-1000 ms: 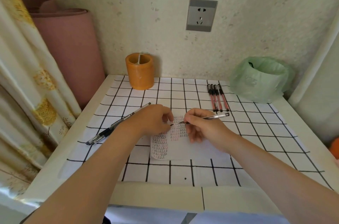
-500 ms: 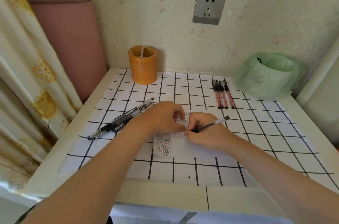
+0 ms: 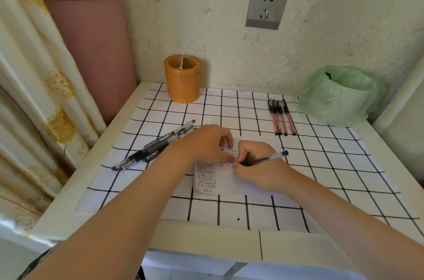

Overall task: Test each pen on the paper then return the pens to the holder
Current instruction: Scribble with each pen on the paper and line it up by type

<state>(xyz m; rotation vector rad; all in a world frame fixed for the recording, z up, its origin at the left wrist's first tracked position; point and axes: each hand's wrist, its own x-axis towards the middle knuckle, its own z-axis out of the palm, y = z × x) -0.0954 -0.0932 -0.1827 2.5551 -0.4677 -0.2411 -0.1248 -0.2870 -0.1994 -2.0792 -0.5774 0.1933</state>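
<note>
A small white paper (image 3: 231,184) covered in rows of black and red marks lies mid-table. My right hand (image 3: 259,167) grips a clear black pen (image 3: 268,158) in a writing hold, its tip touching the paper. My left hand (image 3: 204,144) rests on the paper's upper left part, fingers curled, pinning it down. The orange round holder (image 3: 182,78) stands at the back by the wall, with one thin stick inside. A bundle of black pens (image 3: 153,147) lies left of my left hand. Several red pens (image 3: 281,117) lie side by side at the back right.
A black-and-white grid cloth (image 3: 321,165) covers the white table. A bin lined with a green bag (image 3: 339,96) stands at the back right corner. A pink roll (image 3: 91,45) and a curtain (image 3: 29,73) stand to the left. A wall socket (image 3: 266,6) is above.
My right hand turned the pen from nearly level to a writing angle and lowered its tip onto the paper. The head view shifted slightly lower and closer.
</note>
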